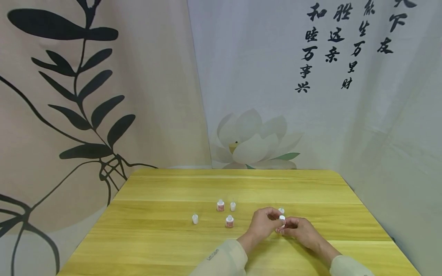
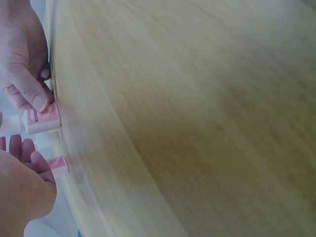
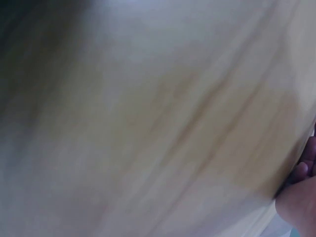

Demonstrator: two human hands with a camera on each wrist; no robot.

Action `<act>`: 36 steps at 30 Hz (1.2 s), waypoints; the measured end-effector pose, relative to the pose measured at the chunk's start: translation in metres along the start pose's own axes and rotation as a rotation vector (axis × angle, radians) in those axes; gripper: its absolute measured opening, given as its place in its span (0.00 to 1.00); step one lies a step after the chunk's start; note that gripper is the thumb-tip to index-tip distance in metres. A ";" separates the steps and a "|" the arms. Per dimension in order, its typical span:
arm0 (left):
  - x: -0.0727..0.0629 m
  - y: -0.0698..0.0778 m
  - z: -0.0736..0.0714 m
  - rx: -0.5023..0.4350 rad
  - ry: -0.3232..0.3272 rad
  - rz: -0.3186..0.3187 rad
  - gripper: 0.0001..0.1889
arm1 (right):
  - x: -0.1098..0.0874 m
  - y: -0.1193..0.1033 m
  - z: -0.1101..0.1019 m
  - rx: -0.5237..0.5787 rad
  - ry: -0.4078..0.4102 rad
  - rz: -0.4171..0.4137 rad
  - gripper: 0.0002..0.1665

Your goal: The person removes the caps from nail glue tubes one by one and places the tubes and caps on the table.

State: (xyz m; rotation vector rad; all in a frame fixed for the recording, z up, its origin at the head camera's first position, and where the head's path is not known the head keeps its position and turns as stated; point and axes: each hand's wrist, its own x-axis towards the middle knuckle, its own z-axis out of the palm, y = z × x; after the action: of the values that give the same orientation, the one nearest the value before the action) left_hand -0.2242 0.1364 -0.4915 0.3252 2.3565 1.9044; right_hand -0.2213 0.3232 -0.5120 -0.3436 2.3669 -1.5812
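Observation:
A small bottle [image 1: 282, 218] with a white top and a pinkish-red label is between my two hands over the right part of the table. My right hand [image 1: 304, 232] grips its labelled body; the left wrist view shows the thumb lying on the label of this bottle [image 2: 44, 118]. My left hand [image 1: 264, 222] pinches at the white top, its fingertips partly hidden. A small white cup-like piece [image 1: 281, 210] stands just behind the hands. In the right wrist view only part of the right hand [image 3: 298, 197] shows at the edge.
Left of the hands stand two similar bottles, one farther back [image 1: 220, 206] and one nearer [image 1: 229, 221]. Two more small white pieces stand near them, one beside the back bottle [image 1: 233, 207] and one farther left [image 1: 195, 219]. Printed cloth hangs behind the wooden table [image 1: 165, 245].

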 end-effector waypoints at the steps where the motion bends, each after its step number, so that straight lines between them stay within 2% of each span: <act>1: 0.000 0.000 0.000 -0.002 0.001 0.000 0.05 | 0.000 0.000 0.000 0.004 -0.005 -0.001 0.17; 8: -0.001 0.002 0.000 -0.017 0.001 -0.001 0.07 | -0.001 0.000 -0.002 0.012 -0.027 -0.016 0.17; 17: -0.001 0.001 0.000 -0.004 -0.003 -0.010 0.10 | 0.001 0.001 -0.001 -0.011 0.014 -0.004 0.16; 28: 0.000 0.000 0.000 0.007 -0.002 0.001 0.06 | 0.002 0.002 0.000 -0.024 0.027 -0.005 0.17; 36: 0.000 -0.001 0.001 -0.012 -0.005 0.016 0.06 | 0.000 0.003 -0.001 0.002 -0.007 -0.020 0.17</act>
State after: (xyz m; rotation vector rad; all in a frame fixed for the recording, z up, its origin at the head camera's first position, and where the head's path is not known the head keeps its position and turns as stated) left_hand -0.2242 0.1370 -0.4922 0.3481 2.3451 1.9218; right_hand -0.2217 0.3251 -0.5140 -0.3728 2.3634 -1.5888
